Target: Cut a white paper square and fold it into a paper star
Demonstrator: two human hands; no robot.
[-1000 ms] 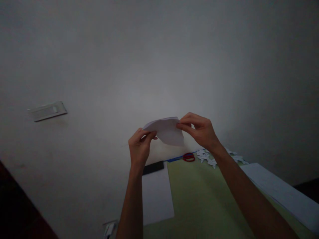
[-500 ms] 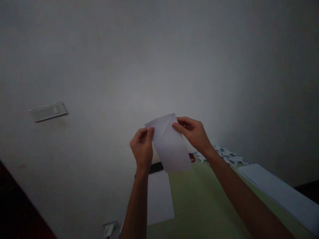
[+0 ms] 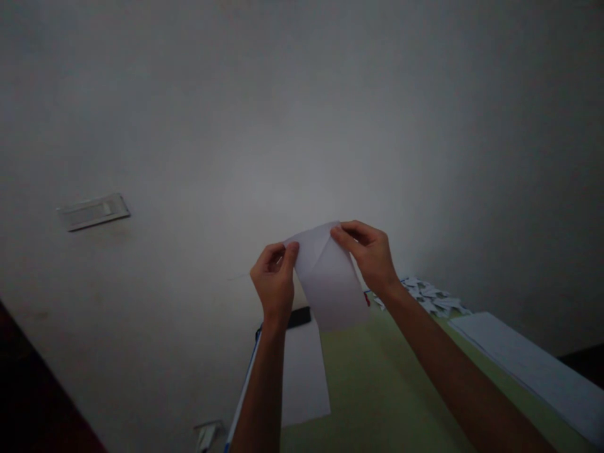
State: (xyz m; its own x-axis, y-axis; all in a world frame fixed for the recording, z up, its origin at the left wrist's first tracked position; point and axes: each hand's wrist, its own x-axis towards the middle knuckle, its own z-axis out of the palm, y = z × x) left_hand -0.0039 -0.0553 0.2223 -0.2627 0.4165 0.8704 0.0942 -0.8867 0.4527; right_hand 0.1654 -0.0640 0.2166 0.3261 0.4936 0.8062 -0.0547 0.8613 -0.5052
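A white sheet of paper (image 3: pixel 333 286) with a diagonal crease near its top hangs in the air between both hands, above the green table. At its upper left corner my left hand (image 3: pixel 276 274) pinches it between thumb and fingers. My right hand (image 3: pixel 368 248) grips the upper right corner the same way, thumb on the near face. Beneath and to the left, another white sheet (image 3: pixel 306 377) lies on the table, partly covered by my left forearm. A black object (image 3: pixel 299 316) sits at that sheet's far end.
The green tabletop (image 3: pixel 372 384) meets a grey wall (image 3: pixel 292 126). Several folded white paper pieces (image 3: pixel 434 296) are heaped at the far right. A stack of white paper (image 3: pixel 523 371) lies along the right edge. A small red item (image 3: pixel 367 299) is mostly hidden behind the held sheet. A wall plate (image 3: pixel 94 212) is at left.
Both hands have shifted slightly right with the sheet. Its top edge now bows more, and the sheet covers more of the red item behind it.
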